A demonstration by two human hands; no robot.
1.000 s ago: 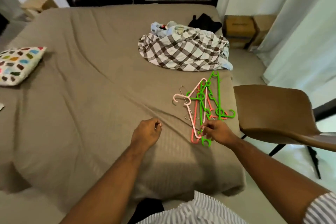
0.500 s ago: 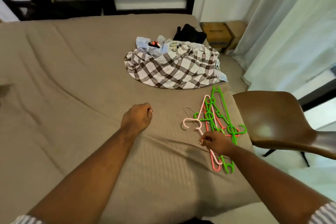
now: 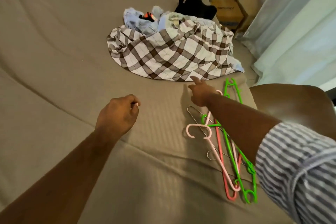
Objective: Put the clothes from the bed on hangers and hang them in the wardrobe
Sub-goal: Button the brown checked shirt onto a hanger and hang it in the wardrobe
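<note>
The right hand has let go of the hangers it was pinching half a second ago and has reached forward across the bed; its fingers are now apart and hold nothing, the index fingertip stretched out to the near hem of the plaid shirt, touching it or just short of it, which cannot be told. The left hand stays much as it was, hovering over the sheet well to the left, fingers curled in against the thumb; nothing shows in its grasp.

The right forearm, in a rolled striped sleeve, crosses over the hangers, which lie in a loose heap near the right edge of the bed; a pale pink hanger lies on top with its hook turned left, green and coral ones lie beside and under it, and a thin wire hanger shows beneath.

The plaid shirt lies crumpled farther up the bed; a light blue garment and a black garment lie bunched behind it.

A brown chair stands just beside the bed on the right; cardboard boxes sit on the floor beyond, next to a pale curtain.
</note>
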